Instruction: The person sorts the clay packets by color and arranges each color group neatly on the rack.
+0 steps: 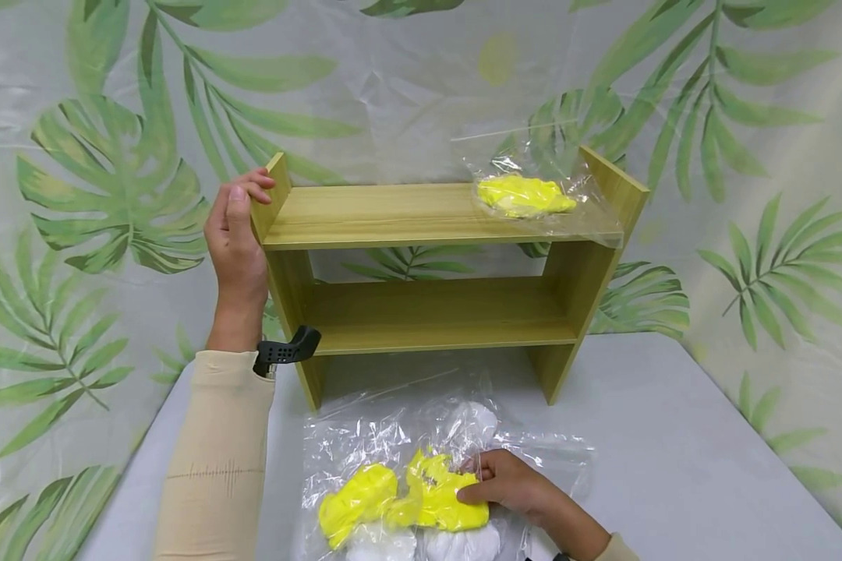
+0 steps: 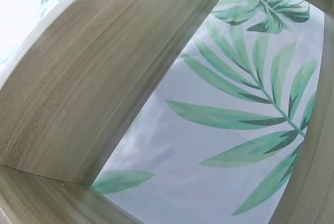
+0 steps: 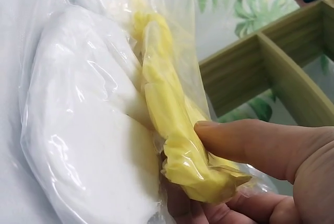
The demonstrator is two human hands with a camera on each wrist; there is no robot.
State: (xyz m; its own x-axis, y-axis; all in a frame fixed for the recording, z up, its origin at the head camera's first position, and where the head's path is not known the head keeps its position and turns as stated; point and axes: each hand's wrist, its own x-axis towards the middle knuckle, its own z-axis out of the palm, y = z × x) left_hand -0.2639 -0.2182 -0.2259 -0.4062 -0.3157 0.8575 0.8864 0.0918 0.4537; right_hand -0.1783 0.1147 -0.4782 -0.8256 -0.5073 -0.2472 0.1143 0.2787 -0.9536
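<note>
My right hand (image 1: 508, 483) pinches a clear plastic bag of yellow soft clay-like material (image 1: 438, 491), thumb on top and fingers underneath. In the right wrist view the bagged yellow lump (image 3: 169, 109) stands on edge against a bagged white lump (image 3: 88, 114). A second yellow lump (image 1: 358, 502) lies to its left, among several white lumps (image 1: 463, 543) in clear bags. My left hand (image 1: 237, 226) rests at the top of the left side panel of a small wooden shelf (image 1: 435, 315), fingers touching its edge. The left hand is out of the left wrist view.
Another bagged yellow lump (image 1: 526, 196) sits at the right end of the shelf's top board (image 1: 372, 212). The shelf stands on a table with a pale cover (image 1: 645, 444). Leaf-printed cloth (image 1: 421, 86) hangs behind and at the sides.
</note>
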